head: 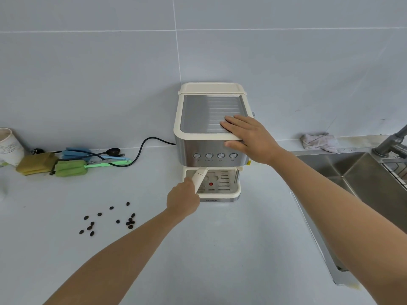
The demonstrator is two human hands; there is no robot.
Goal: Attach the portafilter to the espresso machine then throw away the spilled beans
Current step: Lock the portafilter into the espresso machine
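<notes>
Under the front of the coffee machine (209, 137), the left hand (182, 200) is wrapped around the cream handle of the portafilter (199, 178), which slants up from that grip to the machine's underside, above the drip tray (222, 190). The basket end is hidden, so I cannot tell whether it is locked in. Up and to the right of that grip, the right hand (246, 135) lies flat and spread on the machine's top right corner, thumb on the steel front, holding nothing. Down and left of the grip, spilled beans (110, 220) lie scattered on the white counter (220, 249). Far right is a steel sink (352, 170).
</notes>
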